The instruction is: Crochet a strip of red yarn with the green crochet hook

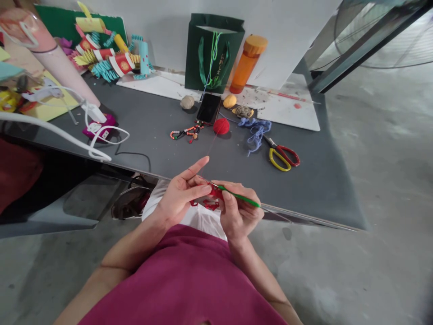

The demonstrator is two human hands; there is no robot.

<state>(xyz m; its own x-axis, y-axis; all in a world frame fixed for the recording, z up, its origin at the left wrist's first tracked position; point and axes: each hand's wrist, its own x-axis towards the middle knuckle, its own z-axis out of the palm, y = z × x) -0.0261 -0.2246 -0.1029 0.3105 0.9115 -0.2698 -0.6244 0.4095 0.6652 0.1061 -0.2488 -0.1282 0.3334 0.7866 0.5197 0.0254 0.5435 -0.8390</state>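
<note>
My left hand [179, 194] pinches a small piece of red crochet work [215, 191] between thumb and fingers, its index finger raised with yarn running by it. In my right hand [238, 212] is a crochet hook with a green handle [241, 197], its metal tip at the red piece. The right thumb and fingers also press against that piece's edge. A thin red strand leads up from the left hand to a ball of red yarn [221, 127] on the grey table. Part of the red piece is hidden behind my fingers.
Yellow-and-red-handled scissors [283, 156] lie right of a blue yarn tangle [256, 131]. Behind the red ball are a phone [209, 109] with a bead strap, a green paper bag [213, 54] and an orange bottle [248, 64]. A power strip [99, 127] with white cables sits left.
</note>
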